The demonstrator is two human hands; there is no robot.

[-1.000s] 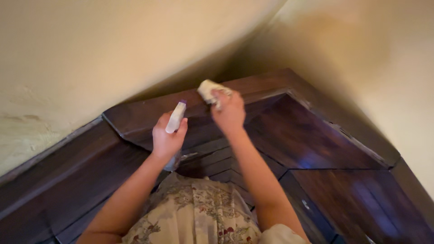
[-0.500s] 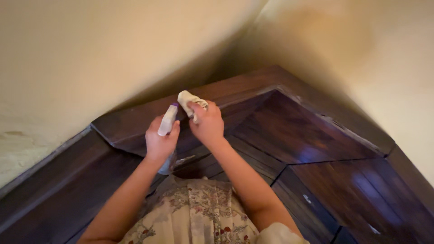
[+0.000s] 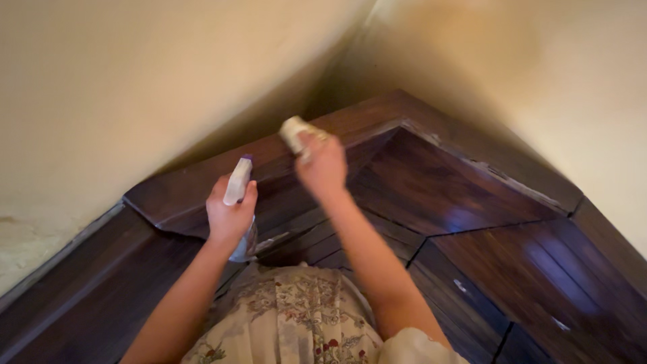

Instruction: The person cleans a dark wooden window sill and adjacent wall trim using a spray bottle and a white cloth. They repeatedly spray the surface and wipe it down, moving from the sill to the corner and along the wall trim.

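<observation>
Left hand (image 3: 229, 216) grip closed round spray bottle (image 3: 238, 182); right hand (image 3: 323, 165) grip clenched on crumpled cloth (image 3: 294, 129).

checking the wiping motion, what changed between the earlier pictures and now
The right hand with its wadded cloth slid left along the dark wooden ledge, then back right a little. The left hand kept its grip on the spray bottle, upright beside it. Nothing was taken up or let go.

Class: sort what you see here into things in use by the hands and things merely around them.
In use: spray bottle in left hand; pale cloth in right hand; dark wooden steps.
Merely around: cream walls; floral garment.
</observation>
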